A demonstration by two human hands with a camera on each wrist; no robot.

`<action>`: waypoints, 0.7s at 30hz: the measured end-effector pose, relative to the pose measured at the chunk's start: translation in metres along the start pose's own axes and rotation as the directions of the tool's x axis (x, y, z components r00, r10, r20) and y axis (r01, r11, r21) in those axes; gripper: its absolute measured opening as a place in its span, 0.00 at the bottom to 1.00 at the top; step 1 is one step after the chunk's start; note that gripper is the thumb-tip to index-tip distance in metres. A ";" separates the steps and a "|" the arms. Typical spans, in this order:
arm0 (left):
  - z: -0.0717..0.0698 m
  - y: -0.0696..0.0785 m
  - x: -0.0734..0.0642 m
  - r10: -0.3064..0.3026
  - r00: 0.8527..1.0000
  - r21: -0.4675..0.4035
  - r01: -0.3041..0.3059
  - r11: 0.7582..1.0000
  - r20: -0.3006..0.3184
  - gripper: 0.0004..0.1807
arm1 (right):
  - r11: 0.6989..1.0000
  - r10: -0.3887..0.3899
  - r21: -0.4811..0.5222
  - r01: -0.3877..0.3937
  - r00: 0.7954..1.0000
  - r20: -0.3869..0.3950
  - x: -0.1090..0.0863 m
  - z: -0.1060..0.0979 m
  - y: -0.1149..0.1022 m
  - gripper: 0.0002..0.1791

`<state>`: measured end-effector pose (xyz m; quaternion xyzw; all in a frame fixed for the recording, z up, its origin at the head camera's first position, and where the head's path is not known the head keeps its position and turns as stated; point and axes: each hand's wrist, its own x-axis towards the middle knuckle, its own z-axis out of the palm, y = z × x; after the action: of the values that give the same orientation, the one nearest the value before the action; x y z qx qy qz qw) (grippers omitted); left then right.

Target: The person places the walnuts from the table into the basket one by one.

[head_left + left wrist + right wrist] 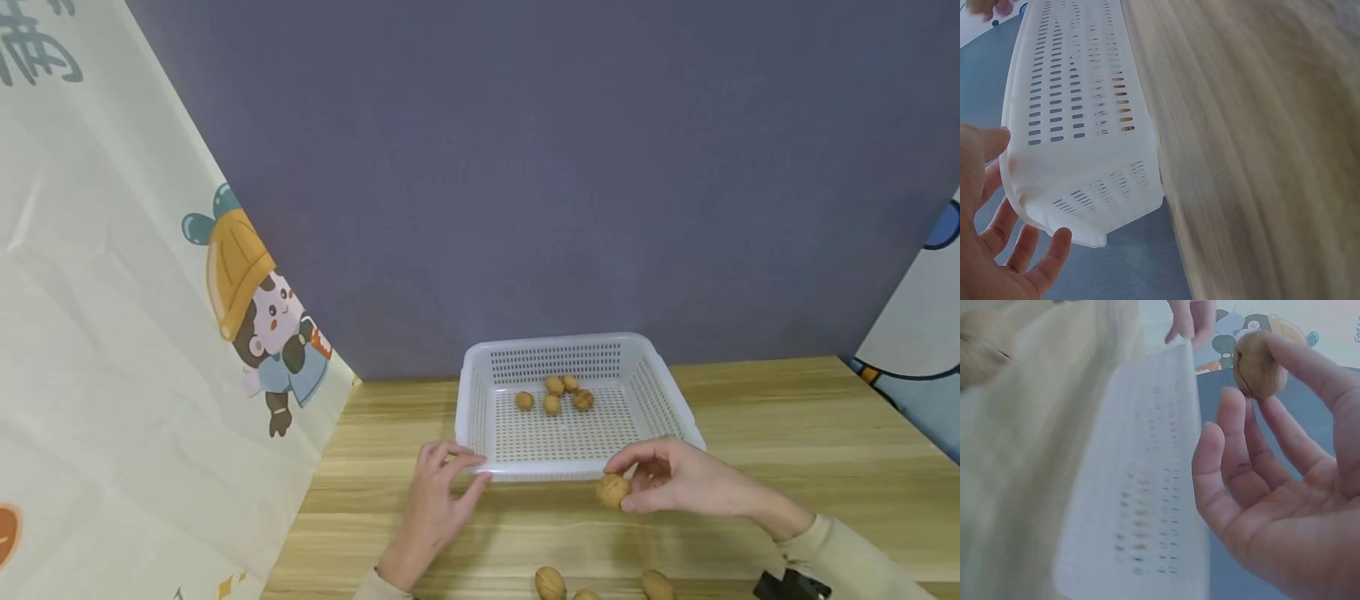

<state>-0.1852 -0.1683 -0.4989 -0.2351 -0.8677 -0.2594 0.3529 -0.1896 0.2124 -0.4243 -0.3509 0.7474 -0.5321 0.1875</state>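
A white perforated plastic basket (pixel 577 476) stands on the wooden table, with several walnuts (pixel 552 405) lying on its floor. At its near left corner my left hand (pixel 437 508) holds the rim, thumb on the outer side and fingers around the corner in the left wrist view. My right hand (pixel 675 479) pinches a walnut (pixel 613 491) between thumb and fingertips, just in front of the basket's near right rim. The right wrist view shows this held walnut (pixel 1260 365) clear of the basket, a dark crack line running down it.
More walnuts (pixel 551 583) lie on the table (pixel 780 442) close to my body, partly cut off by the frame's bottom edge. Behind the basket rises a dark blue-grey panel (pixel 555 183). A white sheet with cartoon prints (pixel 112 275) hangs on the left.
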 end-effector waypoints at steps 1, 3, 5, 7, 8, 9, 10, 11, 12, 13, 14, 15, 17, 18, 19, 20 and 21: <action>0.000 0.000 0.000 0.001 1.000 0.001 -0.001 1.000 -0.001 0.12 | 1.000 0.012 -0.009 -0.012 1.000 -0.015 0.003 -0.005 -0.005 0.19; -0.001 0.000 0.000 -0.002 1.000 0.000 0.002 1.000 0.005 0.12 | 0.998 0.048 -0.032 -0.050 0.998 -0.050 0.010 -0.015 -0.015 0.21; -0.002 0.001 0.000 -0.008 1.000 -0.003 0.008 1.000 0.015 0.12 | 0.993 0.087 -0.067 -0.093 0.992 -0.096 0.018 -0.025 -0.024 0.23; -0.003 0.002 0.001 -0.016 0.999 -0.003 0.016 1.000 0.028 0.12 | 0.983 0.133 -0.105 -0.149 0.981 -0.145 0.026 -0.035 -0.030 0.25; -0.003 0.002 0.001 -0.019 0.999 -0.002 0.020 1.000 0.033 0.12 | 0.975 0.162 -0.122 -0.184 0.972 -0.170 0.031 -0.039 -0.032 0.26; -0.003 0.002 0.001 -0.022 0.999 -0.002 0.022 1.000 0.035 0.12 | 0.968 0.178 -0.144 -0.207 0.965 -0.192 0.036 -0.043 -0.033 0.27; -0.004 0.002 0.001 -0.025 0.999 -0.001 0.025 1.000 0.037 0.11 | 0.960 0.195 -0.160 -0.231 0.957 -0.214 0.041 -0.047 -0.035 0.28; -0.004 0.002 0.001 -0.026 0.999 -0.002 0.026 1.000 0.036 0.11 | 0.952 0.208 -0.174 -0.251 0.950 -0.231 0.047 -0.051 -0.035 0.29; -0.004 0.002 0.001 -0.027 0.999 -0.003 0.027 1.000 0.034 0.12 | 0.946 0.218 -0.183 -0.267 0.944 -0.248 0.053 -0.054 -0.036 0.30; -0.004 0.001 0.001 -0.027 0.999 -0.005 0.027 1.000 0.031 0.12 | 0.941 0.222 -0.193 -0.276 0.939 -0.261 0.059 -0.058 -0.036 0.31; -0.004 0.001 0.001 -0.026 0.999 -0.008 0.026 1.000 0.028 0.11 | 0.936 0.231 -0.198 -0.290 0.933 -0.277 0.065 -0.061 -0.035 0.32; -0.004 0.001 0.001 -0.024 0.999 -0.011 0.024 1.000 0.026 0.11 | 0.933 0.234 -0.201 -0.299 0.928 -0.291 0.070 -0.065 -0.035 0.32; -0.004 0.001 0.001 -0.023 0.999 -0.016 0.024 1.000 0.026 0.11 | 0.930 0.249 -0.185 -0.316 0.917 -0.313 0.081 -0.071 -0.033 0.34; -0.003 0.001 0.001 -0.024 0.999 -0.016 0.025 1.000 0.028 0.11 | 0.928 0.256 -0.180 -0.325 0.910 -0.326 0.085 -0.075 -0.032 0.34; -0.003 0.001 0.001 -0.025 0.999 -0.016 0.025 1.000 0.031 0.11 | 0.928 0.259 -0.175 -0.329 0.907 -0.333 0.090 -0.078 -0.030 0.35; -0.003 0.001 0.001 -0.026 0.999 -0.017 0.027 1.000 0.035 0.11 | 0.926 0.267 -0.167 -0.338 0.900 -0.344 0.094 -0.081 -0.028 0.35; -0.002 0.001 0.001 -0.028 0.999 -0.016 0.028 0.999 0.038 0.11 | 0.925 0.273 -0.160 -0.345 0.895 -0.352 0.098 -0.085 -0.026 0.36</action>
<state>-0.1843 -0.1691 -0.4967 -0.2308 -0.8752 -0.2671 0.3308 -0.3035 0.1929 -0.3608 -0.1535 0.8682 -0.4600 0.1051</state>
